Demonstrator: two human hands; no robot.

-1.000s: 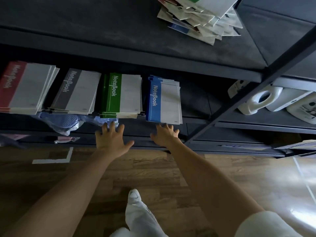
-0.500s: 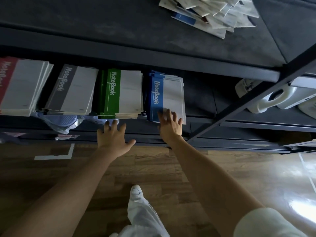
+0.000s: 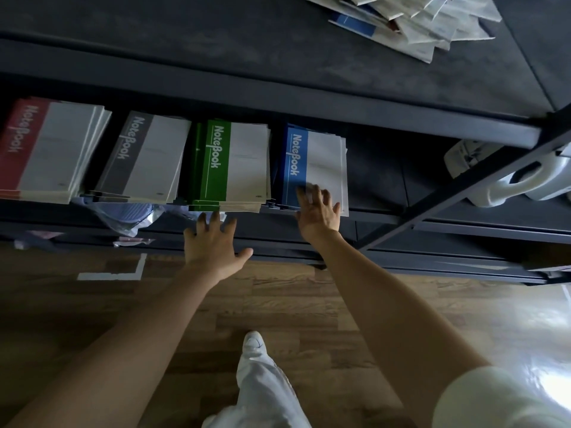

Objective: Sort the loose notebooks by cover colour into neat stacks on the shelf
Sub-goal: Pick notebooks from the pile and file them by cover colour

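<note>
Side by side on the middle shelf lie a red stack [image 3: 46,149], a grey stack [image 3: 145,159], a green stack [image 3: 234,165] and a blue stack [image 3: 315,168] of notebooks. My right hand [image 3: 318,211] lies with straight fingers on the near end of the blue stack's top cover. My left hand [image 3: 213,242] is spread open just below the front edge of the green stack, holding nothing. A loose pile of mixed notebooks [image 3: 411,23] sits on the top shelf at the upper right.
The dark metal shelf frame [image 3: 457,193] has a diagonal brace to the right of the blue stack. White plastic jugs [image 3: 522,177] lie on the right shelf bay. A plastic bag [image 3: 129,214] hangs below the grey stack. Wooden floor and my shoe [image 3: 253,344] are below.
My right hand has moved up from the shelf's front edge onto the blue stack's cover. My left hand has stayed spread below the green stack.
</note>
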